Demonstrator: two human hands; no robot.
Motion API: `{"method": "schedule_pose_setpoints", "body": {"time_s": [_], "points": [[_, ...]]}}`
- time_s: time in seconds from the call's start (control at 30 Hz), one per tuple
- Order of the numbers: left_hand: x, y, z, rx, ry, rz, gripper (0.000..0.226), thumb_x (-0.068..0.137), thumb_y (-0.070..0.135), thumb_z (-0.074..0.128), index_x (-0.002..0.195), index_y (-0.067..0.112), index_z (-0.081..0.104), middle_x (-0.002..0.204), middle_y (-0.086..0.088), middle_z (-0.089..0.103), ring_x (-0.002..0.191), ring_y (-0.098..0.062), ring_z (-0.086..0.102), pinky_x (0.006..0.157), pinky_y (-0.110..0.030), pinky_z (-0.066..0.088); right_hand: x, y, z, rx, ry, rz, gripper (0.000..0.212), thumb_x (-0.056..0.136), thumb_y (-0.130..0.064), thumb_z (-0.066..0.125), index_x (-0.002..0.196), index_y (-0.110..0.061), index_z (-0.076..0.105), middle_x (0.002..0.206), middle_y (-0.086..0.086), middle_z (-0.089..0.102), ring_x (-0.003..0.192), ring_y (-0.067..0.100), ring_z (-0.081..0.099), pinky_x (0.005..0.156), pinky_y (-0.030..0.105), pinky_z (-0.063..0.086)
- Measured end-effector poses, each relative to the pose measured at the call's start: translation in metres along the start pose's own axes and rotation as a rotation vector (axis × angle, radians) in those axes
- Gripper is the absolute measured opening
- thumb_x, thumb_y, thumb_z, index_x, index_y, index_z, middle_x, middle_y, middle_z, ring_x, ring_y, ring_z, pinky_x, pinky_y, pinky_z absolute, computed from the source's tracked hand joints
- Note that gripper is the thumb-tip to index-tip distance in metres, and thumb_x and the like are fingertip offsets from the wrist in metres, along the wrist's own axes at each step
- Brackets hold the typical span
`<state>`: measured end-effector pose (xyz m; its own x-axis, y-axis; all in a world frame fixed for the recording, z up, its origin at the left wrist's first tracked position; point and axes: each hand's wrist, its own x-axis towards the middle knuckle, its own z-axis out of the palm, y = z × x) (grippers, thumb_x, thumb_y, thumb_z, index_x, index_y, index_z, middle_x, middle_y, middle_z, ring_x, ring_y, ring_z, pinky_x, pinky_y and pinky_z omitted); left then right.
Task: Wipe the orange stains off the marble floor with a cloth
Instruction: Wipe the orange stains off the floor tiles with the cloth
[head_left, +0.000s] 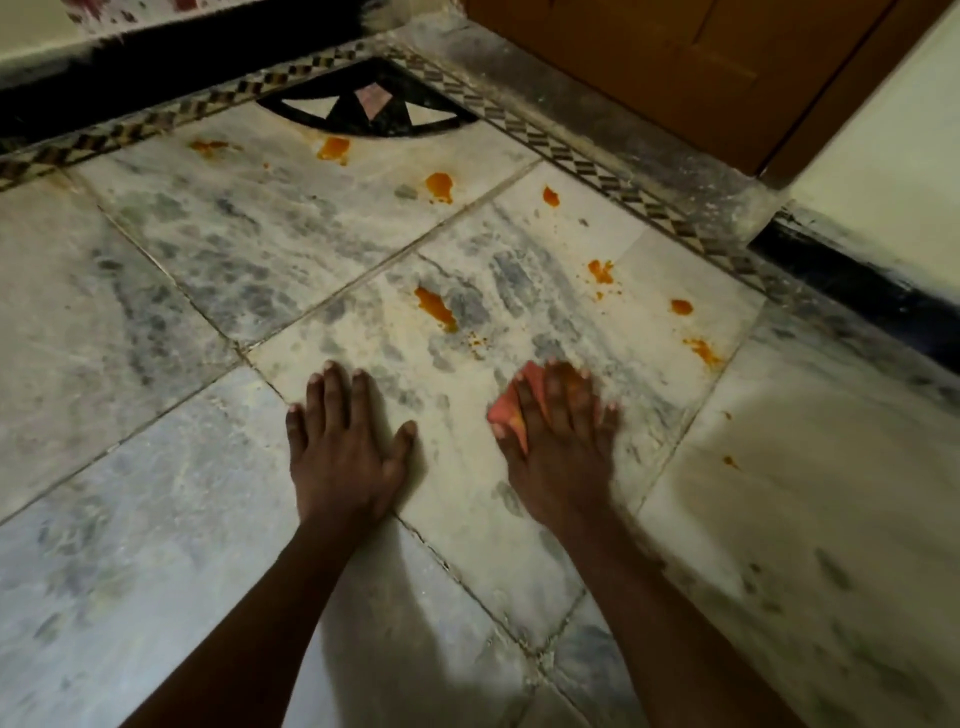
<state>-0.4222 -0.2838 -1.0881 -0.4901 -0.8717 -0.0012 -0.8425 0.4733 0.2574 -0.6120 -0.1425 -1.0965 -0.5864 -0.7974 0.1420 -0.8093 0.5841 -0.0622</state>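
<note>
The right grip is pressing the cloth flat under straight fingers, the left grip is bracing open on the floor, and the stains just ahead are likely calling for firm, overlapping strokes.

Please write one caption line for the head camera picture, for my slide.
Right hand presses a pink cloth on the marble floor; left hand rests flat; orange stains lie ahead.
</note>
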Motion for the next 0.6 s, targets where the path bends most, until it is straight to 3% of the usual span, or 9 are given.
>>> {"method": "schedule_pose_setpoints", "body": {"time_s": [0.13, 0.23, 0.33, 0.43, 0.5, 0.6], "points": [[0.002, -0.001, -0.001, 0.043, -0.039, 0.044, 0.108, 0.091, 0.089, 0.009, 0.171, 0.017, 0.001, 0.179, -0.014, -0.008, 0.167, -0.032, -0.006, 0.133, -0.058, 0.000, -0.005, -0.028, -0.006, 0.054, -0.062, -0.206, 0.073, 0.107, -0.062, 0.024, 0.169, -0.024, 0.022, 0.178, -0.004, 0.005, 0.165, 0.025, 0.003, 0.130, 0.057, 0.014], [-0.002, -0.003, 0.000, 0.051, -0.057, 0.138, 0.109, 0.093, 0.090, 0.015, 0.171, 0.015, 0.003, 0.179, -0.013, -0.005, 0.167, -0.028, -0.007, 0.132, -0.060, 0.000, -0.022, -0.026, -0.011, 0.071, -0.102, -0.282, 0.070, 0.107, -0.064, 0.017, 0.169, -0.030, 0.017, 0.178, -0.003, 0.011, 0.164, 0.021, 0.013, 0.131, 0.050, 0.018], [-0.008, -0.013, 0.002, 0.075, -0.078, 0.297, 0.107, 0.094, 0.088, 0.020, 0.171, 0.014, 0.006, 0.180, -0.010, -0.004, 0.167, -0.026, -0.004, 0.133, -0.054, 0.001, -0.030, -0.005, -0.011, 0.041, -0.099, -0.223, 0.064, 0.107, -0.064, 0.023, 0.166, -0.040, 0.024, 0.176, -0.003, 0.020, 0.161, 0.022, 0.026, 0.129, 0.051, 0.024], [-0.019, -0.020, 0.003, 0.104, -0.068, 0.448, 0.104, 0.096, 0.085, 0.025, 0.171, 0.016, 0.007, 0.180, -0.005, -0.001, 0.167, -0.023, 0.000, 0.134, -0.053, 0.006, -0.015, 0.010, -0.007, -0.013, -0.080, -0.015, 0.068, 0.104, -0.067, 0.028, 0.164, -0.035, 0.034, 0.175, 0.003, 0.027, 0.160, 0.031, 0.029, 0.127, 0.058, 0.019], [-0.023, -0.019, 0.003, 0.108, -0.064, 0.445, 0.103, 0.096, 0.086, 0.025, 0.172, 0.020, 0.006, 0.181, 0.000, -0.001, 0.167, -0.020, -0.001, 0.134, -0.054, 0.005, 0.004, 0.004, -0.011, -0.009, -0.059, 0.097, 0.074, 0.101, -0.069, 0.029, 0.160, -0.027, 0.044, 0.174, 0.009, 0.026, 0.160, 0.037, 0.025, 0.126, 0.059, 0.012], [-0.020, -0.010, 0.002, 0.096, -0.065, 0.333, 0.102, 0.093, 0.089, 0.020, 0.171, 0.026, 0.000, 0.180, 0.007, -0.007, 0.166, -0.017, -0.005, 0.134, -0.054, -0.001, 0.020, -0.022, -0.013, 0.075, -0.066, 0.036, 0.082, 0.102, -0.064, 0.022, 0.159, -0.007, 0.043, 0.178, 0.008, 0.011, 0.164, 0.034, 0.013, 0.131, 0.053, 0.011]]}}
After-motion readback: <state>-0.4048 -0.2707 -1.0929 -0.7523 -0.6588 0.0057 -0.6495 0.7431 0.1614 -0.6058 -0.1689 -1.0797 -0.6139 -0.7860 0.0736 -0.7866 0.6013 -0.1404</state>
